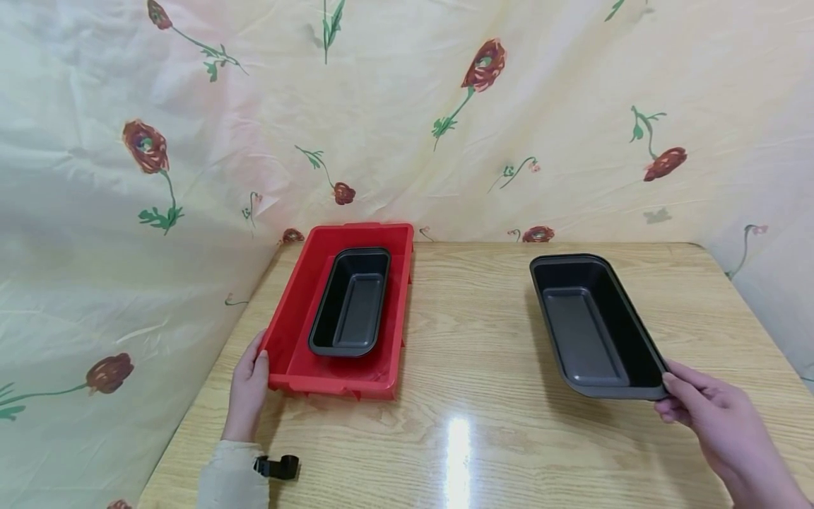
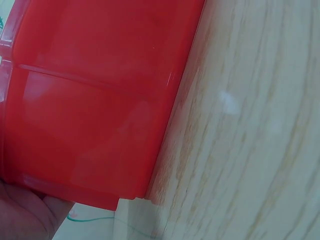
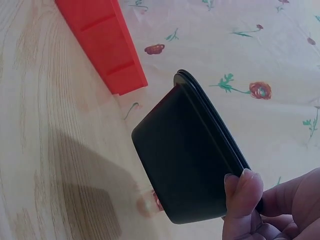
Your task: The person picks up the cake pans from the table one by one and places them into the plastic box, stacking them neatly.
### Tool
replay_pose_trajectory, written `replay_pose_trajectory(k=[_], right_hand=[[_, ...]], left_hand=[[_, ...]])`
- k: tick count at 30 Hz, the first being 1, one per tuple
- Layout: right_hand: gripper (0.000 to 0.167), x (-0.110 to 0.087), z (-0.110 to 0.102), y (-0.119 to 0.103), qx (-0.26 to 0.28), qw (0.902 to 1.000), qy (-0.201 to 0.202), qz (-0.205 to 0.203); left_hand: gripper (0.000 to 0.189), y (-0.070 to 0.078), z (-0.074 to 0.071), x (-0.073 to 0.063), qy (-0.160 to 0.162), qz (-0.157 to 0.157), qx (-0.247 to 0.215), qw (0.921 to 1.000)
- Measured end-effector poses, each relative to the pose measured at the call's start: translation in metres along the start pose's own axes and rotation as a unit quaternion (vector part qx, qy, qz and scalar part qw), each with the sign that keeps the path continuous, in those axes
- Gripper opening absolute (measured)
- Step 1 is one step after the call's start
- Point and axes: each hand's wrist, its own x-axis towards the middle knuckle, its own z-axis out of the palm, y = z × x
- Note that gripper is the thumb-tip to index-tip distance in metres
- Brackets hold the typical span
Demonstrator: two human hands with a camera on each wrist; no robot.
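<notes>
At the near left corner of a red plastic tray (image 1: 337, 385), my left hand (image 1: 249, 382) grips the rim, the thumb on the near side. The left wrist view shows the tray's outer wall (image 2: 95, 120) close up, that hand at the lower left. Inside the tray lies a dark loaf pan (image 1: 359, 311). On the right, my right hand (image 1: 718, 417) pinches the near right corner of another dark loaf pan (image 1: 581, 332). This pan is tilted above the table, its shadow below it. In the right wrist view its rim (image 3: 212, 120) appears as two close edges.
The wood-grain table (image 1: 470, 318) runs back to a flowered cloth (image 1: 394, 127) hanging behind and at the sides. A black strap piece (image 1: 278, 466) sticks out from the left sleeve (image 1: 233, 477). Light reflects off the table's front middle.
</notes>
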Motion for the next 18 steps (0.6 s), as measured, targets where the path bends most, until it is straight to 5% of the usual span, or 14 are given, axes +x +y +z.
replay_pose_trajectory(k=[18], right_hand=[[0.048, 0.009, 0.017, 0.002, 0.024, 0.9994, -0.026, -0.006]], left_hand=[[0.049, -0.001, -0.001, 0.001, -0.004, 0.0, 0.007, 1.0]])
